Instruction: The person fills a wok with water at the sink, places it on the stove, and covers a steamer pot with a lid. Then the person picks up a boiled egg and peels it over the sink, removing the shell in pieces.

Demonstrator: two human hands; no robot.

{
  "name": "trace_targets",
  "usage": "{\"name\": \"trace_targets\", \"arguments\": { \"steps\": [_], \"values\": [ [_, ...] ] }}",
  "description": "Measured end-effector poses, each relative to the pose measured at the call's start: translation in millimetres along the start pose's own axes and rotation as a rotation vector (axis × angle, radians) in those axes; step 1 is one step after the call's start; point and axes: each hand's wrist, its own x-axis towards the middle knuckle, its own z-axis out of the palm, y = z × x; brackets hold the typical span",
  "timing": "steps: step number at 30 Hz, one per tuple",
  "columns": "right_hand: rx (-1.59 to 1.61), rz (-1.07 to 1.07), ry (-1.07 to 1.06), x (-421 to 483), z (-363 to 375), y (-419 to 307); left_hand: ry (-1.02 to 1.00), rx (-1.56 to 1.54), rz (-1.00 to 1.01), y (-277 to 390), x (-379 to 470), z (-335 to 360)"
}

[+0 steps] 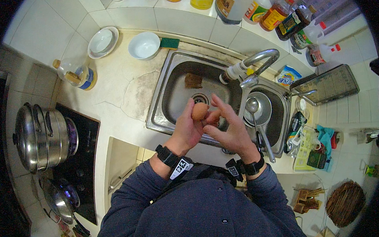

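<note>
My left hand [189, 126] cups a brown egg [199, 111] over the near edge of a stainless steel sink [177, 86]. A second brown, rounded thing, apparently another egg [213, 116], shows between my two hands. My right hand [230, 125] is close beside it, thumb and forefinger spread; its other fingers are partly hidden, so its hold is unclear. Beyond the hands lies the basin's drain [200, 99], with a brown scouring pad [193, 81] behind it. The chrome faucet [264, 57] arches over the basin from the right.
A pot [265, 109] with a ladle [252, 105] occupies the smaller right basin. A white bowl [144, 46] and a green sponge [170, 43] sit behind the sink. Leftward are an oil bottle [84, 76], a steamer pot [37, 137] and a wok [59, 199] over lit burners. Bottles line the ledge.
</note>
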Motion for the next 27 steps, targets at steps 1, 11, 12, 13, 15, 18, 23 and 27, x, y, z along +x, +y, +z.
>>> {"name": "trace_targets", "arguments": {
  "steps": [1, 11, 12, 13, 15, 18, 23, 27],
  "values": [
    [-0.109, -0.077, 0.023, 1, -1, 1, -0.021, -0.013, -0.014, 0, 0, -1],
    [0.054, 0.049, 0.127, 1, -1, 1, -0.16, -0.097, -0.135, 2, 0, -3],
    [0.1, 0.082, 0.193, 4, 1, 6, -0.102, -0.097, -0.157, 1, 0, -2],
    [0.147, 0.115, 0.259, 7, 2, 11, -0.121, -0.084, -0.122, -3, 0, 0],
    [-0.141, -0.037, 0.222, 14, 14, 23, -0.096, -0.073, -0.058, -18, 2, 8],
    [-0.342, -0.158, 0.052, 16, 24, 31, -0.042, 0.001, 0.017, -34, 4, 18],
    [-0.163, -0.217, 0.053, 2, 39, 7, -0.077, 0.764, 0.567, -10, 5, 23],
    [-0.57, -0.291, 0.105, 24, 32, 8, -0.281, 0.734, 0.645, -16, 8, 25]
  ]
}}
